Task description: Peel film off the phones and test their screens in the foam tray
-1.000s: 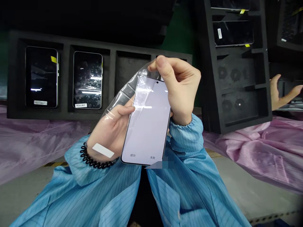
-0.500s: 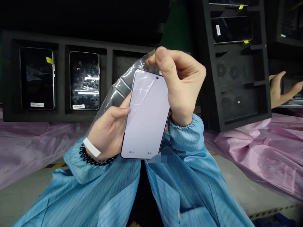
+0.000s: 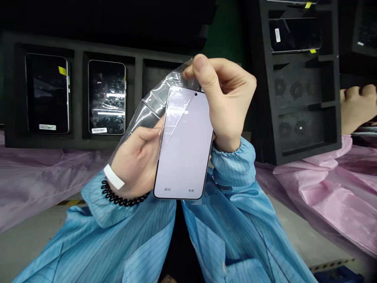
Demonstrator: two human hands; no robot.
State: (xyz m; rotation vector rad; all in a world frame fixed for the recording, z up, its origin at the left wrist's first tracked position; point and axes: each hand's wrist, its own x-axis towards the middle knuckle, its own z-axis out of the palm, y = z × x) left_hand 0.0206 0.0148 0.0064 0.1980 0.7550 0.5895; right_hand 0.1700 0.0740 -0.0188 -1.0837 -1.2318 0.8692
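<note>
The left hand holds the lit phone, as it seems from behind; the right hand pinches a clear film near the phone's top edge.

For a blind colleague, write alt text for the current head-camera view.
The left hand holds a lit phone while the right hand pinches clear film near the phone's top edge. Beyond them, two dark phones lie in a black tray.
</note>
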